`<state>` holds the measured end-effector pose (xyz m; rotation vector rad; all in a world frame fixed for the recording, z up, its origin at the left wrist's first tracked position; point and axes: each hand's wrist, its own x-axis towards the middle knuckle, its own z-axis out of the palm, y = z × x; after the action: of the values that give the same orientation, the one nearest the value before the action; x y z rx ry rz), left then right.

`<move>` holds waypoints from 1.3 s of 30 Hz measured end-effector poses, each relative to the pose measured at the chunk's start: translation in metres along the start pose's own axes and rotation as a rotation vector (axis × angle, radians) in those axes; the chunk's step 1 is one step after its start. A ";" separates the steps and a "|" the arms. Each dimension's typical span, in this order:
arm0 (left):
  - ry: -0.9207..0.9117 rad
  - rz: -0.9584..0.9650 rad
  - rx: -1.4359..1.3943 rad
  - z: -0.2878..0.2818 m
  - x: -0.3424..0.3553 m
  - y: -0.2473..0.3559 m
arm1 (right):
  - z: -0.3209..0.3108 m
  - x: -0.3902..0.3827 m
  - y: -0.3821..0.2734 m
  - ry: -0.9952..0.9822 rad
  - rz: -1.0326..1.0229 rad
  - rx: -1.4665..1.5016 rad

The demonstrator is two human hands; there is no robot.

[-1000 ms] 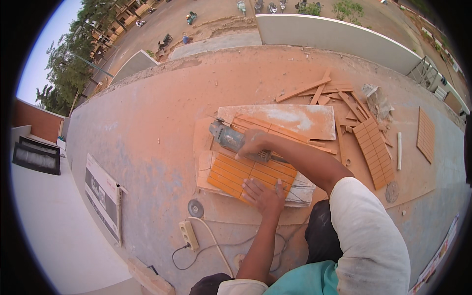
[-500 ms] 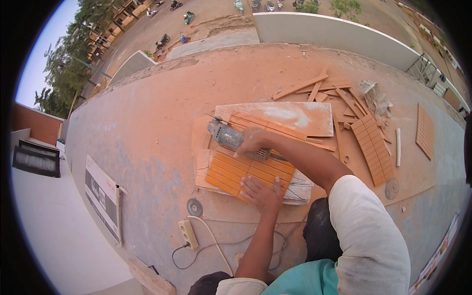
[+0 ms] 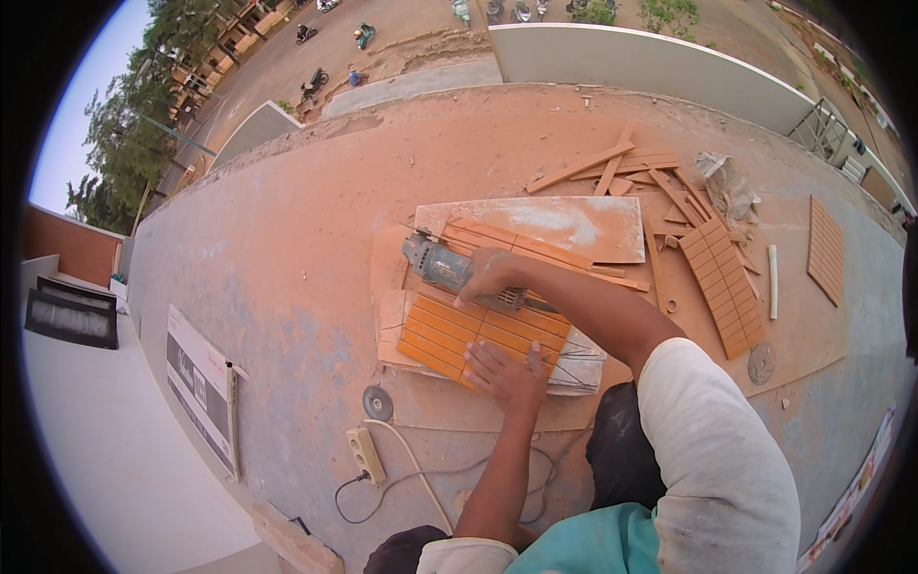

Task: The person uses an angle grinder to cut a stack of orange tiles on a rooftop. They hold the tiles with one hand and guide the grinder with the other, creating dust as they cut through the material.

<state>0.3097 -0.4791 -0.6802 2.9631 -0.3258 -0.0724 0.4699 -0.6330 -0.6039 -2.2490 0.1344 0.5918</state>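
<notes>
My right hand [image 3: 488, 277] grips a dusty blue-grey angle grinder [image 3: 430, 256] by its body, over the far edge of a grooved orange tile [image 3: 430, 340]. My left hand [image 3: 507, 378] lies palm down on that tile with its fingers spread. The tile rests on a stack of pale, dusty boards [image 3: 581, 381]. Another grooved orange piece [image 3: 535, 247] lies just beyond the grinder, partly under my right arm, beside a white dusty board [image 3: 593, 230].
Cut orange strips [image 3: 612, 172], two grooved tiles [image 3: 717, 287] [image 3: 824, 249], a crumpled bag [image 3: 727, 191], a white pipe [image 3: 773, 282] and a disc [image 3: 378, 403] lie on the dusty floor [image 3: 277, 258]. A power strip [image 3: 365, 454] with cables is near my left forearm. A low wall [image 3: 650, 57] borders the far side.
The view has shifted slightly, with things sitting a little higher and further left in the picture. My hands and the grinder keep nearly the same places on the tile.
</notes>
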 end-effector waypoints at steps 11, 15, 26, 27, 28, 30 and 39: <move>-0.025 -0.004 -0.007 -0.001 0.000 -0.001 | -0.001 0.000 -0.001 0.002 -0.004 -0.015; -0.012 0.002 -0.011 0.000 0.000 -0.001 | -0.002 -0.001 -0.002 -0.001 0.011 -0.002; -0.033 -0.011 -0.011 -0.001 0.001 0.000 | -0.006 -0.006 -0.005 0.003 -0.012 0.018; -0.038 -0.014 -0.014 -0.001 0.001 0.000 | -0.006 -0.006 -0.005 0.001 -0.010 0.022; -0.032 -0.014 -0.015 -0.001 0.001 0.000 | -0.007 -0.006 -0.006 -0.012 0.003 0.021; -0.020 -0.014 -0.019 0.000 0.001 -0.001 | -0.008 -0.005 -0.009 -0.039 0.029 0.020; 0.003 0.006 -0.002 -0.001 0.001 0.000 | -0.005 -0.009 -0.004 -0.003 0.020 0.031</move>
<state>0.3105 -0.4786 -0.6789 2.9601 -0.3334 -0.0677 0.4647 -0.6346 -0.5940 -2.2193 0.1642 0.5998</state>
